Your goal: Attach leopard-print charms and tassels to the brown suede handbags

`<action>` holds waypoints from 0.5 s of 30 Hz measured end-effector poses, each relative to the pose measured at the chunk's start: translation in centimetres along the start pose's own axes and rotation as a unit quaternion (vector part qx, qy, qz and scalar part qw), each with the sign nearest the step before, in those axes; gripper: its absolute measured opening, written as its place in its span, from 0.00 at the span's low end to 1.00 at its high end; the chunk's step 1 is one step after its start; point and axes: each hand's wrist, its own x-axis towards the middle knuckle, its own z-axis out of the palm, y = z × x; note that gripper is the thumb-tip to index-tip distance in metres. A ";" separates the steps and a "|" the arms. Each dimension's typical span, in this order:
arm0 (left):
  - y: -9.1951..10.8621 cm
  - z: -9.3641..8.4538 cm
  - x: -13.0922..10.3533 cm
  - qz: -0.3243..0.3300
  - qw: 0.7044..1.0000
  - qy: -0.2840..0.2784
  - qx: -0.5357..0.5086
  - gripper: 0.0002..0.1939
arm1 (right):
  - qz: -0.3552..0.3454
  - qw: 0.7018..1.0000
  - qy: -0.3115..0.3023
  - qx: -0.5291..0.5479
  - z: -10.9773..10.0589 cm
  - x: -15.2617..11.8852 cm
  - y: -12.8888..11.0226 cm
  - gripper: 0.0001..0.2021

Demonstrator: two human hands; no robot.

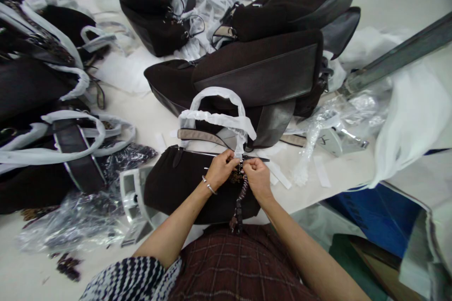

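A dark handbag (180,188) lies in front of me at the table's near edge, its handles (215,116) wrapped in white material. My left hand (221,168), with a bracelet at the wrist, pinches the metal fitting at the base of a handle. Close on its right, my right hand (257,178) is closed at the same fitting. A dark braided strap charm (241,200) hangs down from between the hands over the bag's front. The small part between my fingertips is partly hidden.
More dark bags (254,73) are piled beyond, with others (28,84) at the left. A grey tape dispenser (136,202) stands left of the handbag. Clear plastic (74,223) lies left; a metal bar (402,54) crosses at right.
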 end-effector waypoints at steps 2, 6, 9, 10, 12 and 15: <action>-0.2 0.1 -0.2 -0.009 1.000 0.008 -0.016 0.10 | 0.020 0.999 -0.012 0.035 0.0 -0.1 0.0 0.08; -0.4 0.1 -0.4 -0.016 0.999 0.016 -0.036 0.09 | 0.039 0.995 -0.033 0.084 0.0 -0.3 0.1 0.11; -0.5 0.1 -0.6 -0.004 0.999 0.025 -0.025 0.10 | 0.032 0.996 -0.040 0.076 0.2 -0.2 0.0 0.10; -0.6 0.1 -0.6 0.003 0.999 0.027 -0.021 0.10 | 0.034 0.995 -0.048 0.077 0.3 -0.2 -0.1 0.10; -0.8 0.1 -0.7 0.013 0.999 0.028 -0.019 0.10 | 0.053 0.991 -0.080 0.091 0.3 0.0 -0.2 0.11; -1.4 0.0 -0.7 0.019 0.999 0.032 -0.034 0.11 | 0.090 0.975 -0.156 0.128 -0.1 0.6 -0.5 0.14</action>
